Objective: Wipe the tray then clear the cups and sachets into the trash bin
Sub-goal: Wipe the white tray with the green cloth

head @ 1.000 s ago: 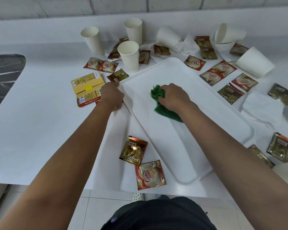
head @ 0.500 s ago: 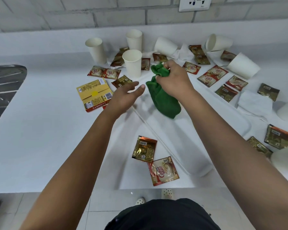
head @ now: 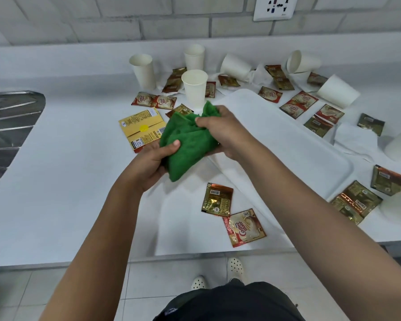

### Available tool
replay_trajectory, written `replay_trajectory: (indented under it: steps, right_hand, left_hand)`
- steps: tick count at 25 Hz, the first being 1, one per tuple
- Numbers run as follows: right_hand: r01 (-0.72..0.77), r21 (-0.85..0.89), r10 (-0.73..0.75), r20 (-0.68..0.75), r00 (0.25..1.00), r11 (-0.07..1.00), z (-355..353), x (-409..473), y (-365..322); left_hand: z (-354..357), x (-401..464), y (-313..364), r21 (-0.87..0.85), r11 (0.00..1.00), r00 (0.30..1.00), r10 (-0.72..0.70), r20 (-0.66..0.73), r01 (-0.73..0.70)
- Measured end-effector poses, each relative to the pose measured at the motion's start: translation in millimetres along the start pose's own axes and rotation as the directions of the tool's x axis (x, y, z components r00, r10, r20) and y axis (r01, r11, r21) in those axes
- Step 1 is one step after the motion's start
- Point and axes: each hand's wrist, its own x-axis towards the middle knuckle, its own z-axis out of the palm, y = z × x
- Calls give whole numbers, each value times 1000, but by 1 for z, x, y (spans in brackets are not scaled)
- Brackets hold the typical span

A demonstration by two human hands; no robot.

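A green cloth (head: 190, 140) is held up above the counter between both hands. My left hand (head: 148, 163) grips its lower left part and my right hand (head: 222, 130) pinches its upper right part. The white tray (head: 287, 144) lies bare on the counter to the right of the cloth. Several white paper cups stand or lie behind it, among them an upright cup (head: 195, 86) and a tipped cup (head: 338, 91). Coffee and creamer sachets are scattered around the tray, with a gold sachet (head: 217, 199) and a Coffee-mate sachet (head: 244, 227) near the front edge.
A yellow sachet box (head: 140, 128) lies flat left of the cloth. A steel sink drainboard (head: 7, 126) is at the far left. White tissues (head: 354, 140) lie at the right. A wall socket (head: 273, 6) is above. The counter edge runs just in front of my feet.
The cloth came off the tray and rose. My left hand let go of the tray's corner and took hold of the cloth, which now spreads between both hands.
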Motion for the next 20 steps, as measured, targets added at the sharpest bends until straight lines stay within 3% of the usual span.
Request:
replay_trajectory:
  steps: [3,6,11,16,20]
  right_hand:
    - [-76,-129,83,52,995,989,20,-6,20]
    - [-98,-206,116,78,990,974,39,-9,36]
    - [58,-465,2,127,992,884,63,-19,62]
    - [249,-777,-192,167,967,579,83,-19,84]
    - [292,-900,-297,197,934,323,88,-11,89]
  left_hand:
    - [-20,-13,1,3,1000,977,8,-213,-8]
    - [-39,-23,-3,73,997,908,27,-417,4]
    - [-68,-41,-9,392,890,783,68,-618,232]
    - [-83,-51,-15,612,669,762,104,-640,422]
    - [-96,-53,-14,676,472,754,35,-656,566]
